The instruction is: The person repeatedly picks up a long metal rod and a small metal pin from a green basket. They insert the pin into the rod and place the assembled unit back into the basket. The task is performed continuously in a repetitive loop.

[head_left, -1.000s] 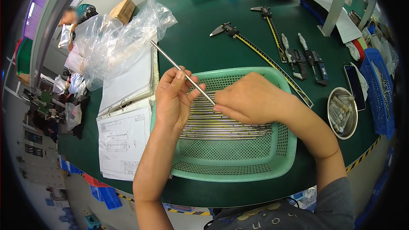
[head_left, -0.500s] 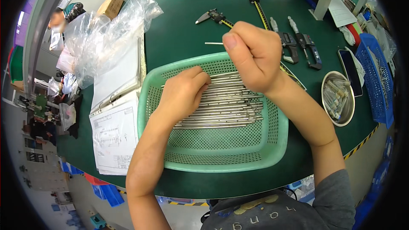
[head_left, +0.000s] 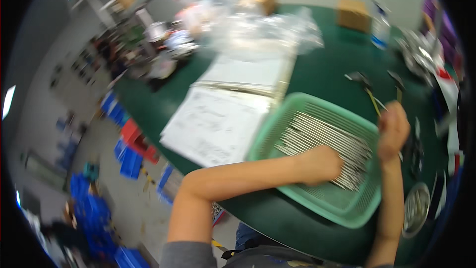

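In the head view, your left hand [head_left: 320,165] is curled into a loose fist, knuckles up, over the lower part of the bundle of metal rods [head_left: 327,136]; its fingertips are hidden, so whether it grips any of them cannot be told. Those rods lie side by side, slanting down to the right, inside the green perforated basket [head_left: 327,198] on the green table [head_left: 267,213]. Your right hand [head_left: 394,126] is raised at the basket's right edge, clenched around a single thin rod [head_left: 380,103], whose ends peek out on either side of the fist, though blurred. To the basket's left you have an open binder of papers [head_left: 218,124], with clear plastic bags [head_left: 258,34] bunched beyond it. A caliper [head_left: 369,94] lies beyond the right hand, and a round metal bowl [head_left: 410,230] sits right of your right forearm.
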Demonstrator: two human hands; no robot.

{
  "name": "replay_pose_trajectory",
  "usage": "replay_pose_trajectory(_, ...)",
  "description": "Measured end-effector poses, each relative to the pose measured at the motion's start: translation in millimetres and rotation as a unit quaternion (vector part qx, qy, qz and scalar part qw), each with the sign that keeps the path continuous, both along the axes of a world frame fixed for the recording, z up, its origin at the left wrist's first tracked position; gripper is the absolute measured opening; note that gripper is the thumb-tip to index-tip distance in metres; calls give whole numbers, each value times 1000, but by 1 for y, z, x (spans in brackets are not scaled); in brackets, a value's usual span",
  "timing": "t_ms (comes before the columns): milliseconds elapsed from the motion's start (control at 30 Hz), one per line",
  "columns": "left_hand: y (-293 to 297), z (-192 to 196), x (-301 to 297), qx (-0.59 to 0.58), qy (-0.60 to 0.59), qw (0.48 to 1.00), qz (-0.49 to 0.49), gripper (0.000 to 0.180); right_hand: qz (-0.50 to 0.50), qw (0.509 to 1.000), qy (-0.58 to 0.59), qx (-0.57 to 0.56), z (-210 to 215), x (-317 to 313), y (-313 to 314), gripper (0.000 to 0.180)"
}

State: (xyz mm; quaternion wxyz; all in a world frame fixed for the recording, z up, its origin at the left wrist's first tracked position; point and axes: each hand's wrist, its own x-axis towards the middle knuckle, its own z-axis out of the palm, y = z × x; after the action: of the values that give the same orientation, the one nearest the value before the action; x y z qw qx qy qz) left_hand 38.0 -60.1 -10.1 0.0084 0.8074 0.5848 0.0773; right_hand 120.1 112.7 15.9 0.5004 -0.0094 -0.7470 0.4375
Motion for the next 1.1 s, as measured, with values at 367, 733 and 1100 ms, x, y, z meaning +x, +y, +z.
replay_pose_trajectory(367,-4,-16,11,-8,103,995,6,10,16,998,-28,54,-8,-6,2,27)
replay_pose_trajectory(733,-5,1,24,-19,168,985,25,17,17,996,-84,27,-22,-5,22,31)
replay_pose_trajectory(1100,18,31,-9,280,-436,840,159,15,-3,995,-52,-86,-2,-9,9,29)
